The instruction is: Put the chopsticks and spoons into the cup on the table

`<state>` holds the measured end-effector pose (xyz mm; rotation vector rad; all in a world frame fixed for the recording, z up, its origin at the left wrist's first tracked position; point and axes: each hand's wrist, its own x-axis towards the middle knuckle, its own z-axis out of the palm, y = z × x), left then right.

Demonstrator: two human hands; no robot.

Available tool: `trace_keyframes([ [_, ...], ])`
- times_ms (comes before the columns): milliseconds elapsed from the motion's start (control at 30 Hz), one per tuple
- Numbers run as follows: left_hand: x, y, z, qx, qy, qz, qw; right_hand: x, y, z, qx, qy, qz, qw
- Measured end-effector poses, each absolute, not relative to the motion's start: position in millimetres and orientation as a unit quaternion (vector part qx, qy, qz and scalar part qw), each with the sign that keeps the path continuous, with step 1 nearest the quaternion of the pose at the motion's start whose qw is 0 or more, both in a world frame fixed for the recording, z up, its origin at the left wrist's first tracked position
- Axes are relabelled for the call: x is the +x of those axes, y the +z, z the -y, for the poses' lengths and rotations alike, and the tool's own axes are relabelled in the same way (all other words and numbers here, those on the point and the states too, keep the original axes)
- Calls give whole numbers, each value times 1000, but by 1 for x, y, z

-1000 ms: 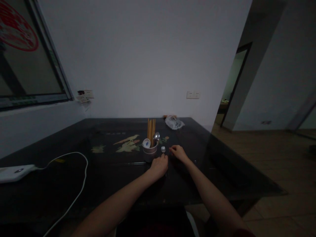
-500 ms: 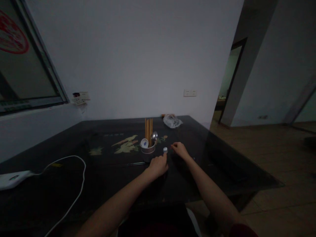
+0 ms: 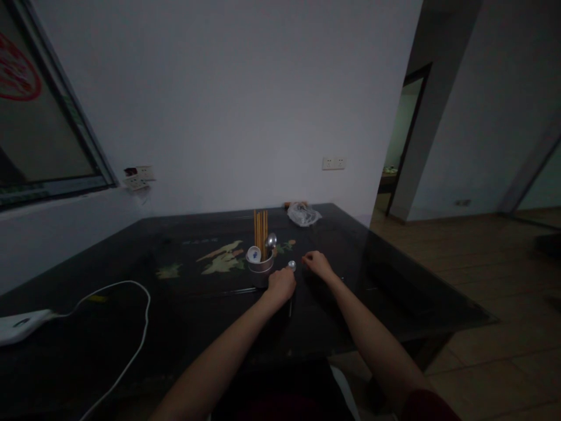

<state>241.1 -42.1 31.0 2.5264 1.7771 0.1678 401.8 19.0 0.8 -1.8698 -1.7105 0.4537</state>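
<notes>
My left hand point(image 3: 281, 285) is closed around a metal spoon point(image 3: 292, 265) just above the dark table. The round bowl shows past my fingers and the thin handle comes out below the hand. To its right, my right hand point(image 3: 318, 264) has its fingers curled into a pinch; what is between them, if anything, is hidden. A metal utensil holder point(image 3: 260, 266) stands left of my left hand. In it are several wooden chopsticks point(image 3: 260, 231), another metal spoon point(image 3: 271, 240) and a white spoon with a blue mark point(image 3: 253, 254).
A crumpled clear plastic bag point(image 3: 303, 214) lies by the wall at the back of the table point(image 3: 210, 316). On the left, a white device point(image 3: 24, 326) trails a white cable point(image 3: 146, 310). A small glint point(image 3: 342, 279) shows beside my right wrist.
My left hand has turned a little and closed further around the spoon, whose handle now shows below it. My right hand has barely moved. The view has shifted slightly.
</notes>
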Motion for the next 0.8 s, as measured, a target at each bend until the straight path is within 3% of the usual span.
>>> trace_keyframes([
  [533, 232, 25, 37, 832, 68, -547, 58, 407, -3, -25, -697, 187, 632, 283],
  [800, 228, 40, 46, 856, 180, -451, 177, 409, -5, -26, -699, 174, 625, 300],
])
